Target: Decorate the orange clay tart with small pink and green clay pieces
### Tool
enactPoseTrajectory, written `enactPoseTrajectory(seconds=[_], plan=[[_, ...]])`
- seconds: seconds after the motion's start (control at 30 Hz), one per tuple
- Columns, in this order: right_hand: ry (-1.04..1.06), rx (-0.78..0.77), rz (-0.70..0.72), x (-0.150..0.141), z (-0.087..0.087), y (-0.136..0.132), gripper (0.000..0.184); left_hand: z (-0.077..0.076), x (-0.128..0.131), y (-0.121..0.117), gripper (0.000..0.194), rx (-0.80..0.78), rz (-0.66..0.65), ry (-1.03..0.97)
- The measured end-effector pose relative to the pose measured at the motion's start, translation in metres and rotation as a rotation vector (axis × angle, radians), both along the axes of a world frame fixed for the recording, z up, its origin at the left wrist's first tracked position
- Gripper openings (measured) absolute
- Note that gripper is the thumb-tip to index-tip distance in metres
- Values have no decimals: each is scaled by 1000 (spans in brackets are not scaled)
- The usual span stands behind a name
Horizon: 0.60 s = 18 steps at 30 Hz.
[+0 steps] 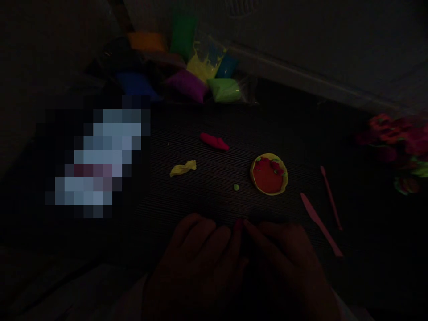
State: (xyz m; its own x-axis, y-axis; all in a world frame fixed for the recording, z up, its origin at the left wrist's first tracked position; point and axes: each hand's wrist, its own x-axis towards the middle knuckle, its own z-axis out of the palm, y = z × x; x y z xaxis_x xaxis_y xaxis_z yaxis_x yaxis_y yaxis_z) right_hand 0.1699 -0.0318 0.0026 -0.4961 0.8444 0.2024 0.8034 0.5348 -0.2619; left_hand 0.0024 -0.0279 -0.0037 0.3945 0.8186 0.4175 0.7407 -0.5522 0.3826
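Left fingers (235, 240), right fingers (259, 234); pink piece (238, 222) between tips

A heap of coloured packets (189, 85) lies on the dark table (301, 125). Left of the heap and nearer the viewer is a pale, pixelated patch (107, 156). Well right of the heap sits a red, orange and green cluster (397, 136), probably flowers. Beyond the heap, rightward, is a ribbed object (242, 6).
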Motion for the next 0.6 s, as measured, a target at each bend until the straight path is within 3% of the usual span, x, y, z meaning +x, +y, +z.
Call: enactPoseTrajectory(seconds=[0.47, 0.6], plan=[[-26, -29, 54, 1, -2, -6, 35, 2, 0, 1, 20, -7, 0, 4], [18, -58, 10, 1, -2, -10, 34, 3, 0, 2, 22, -20, 2, -13]])
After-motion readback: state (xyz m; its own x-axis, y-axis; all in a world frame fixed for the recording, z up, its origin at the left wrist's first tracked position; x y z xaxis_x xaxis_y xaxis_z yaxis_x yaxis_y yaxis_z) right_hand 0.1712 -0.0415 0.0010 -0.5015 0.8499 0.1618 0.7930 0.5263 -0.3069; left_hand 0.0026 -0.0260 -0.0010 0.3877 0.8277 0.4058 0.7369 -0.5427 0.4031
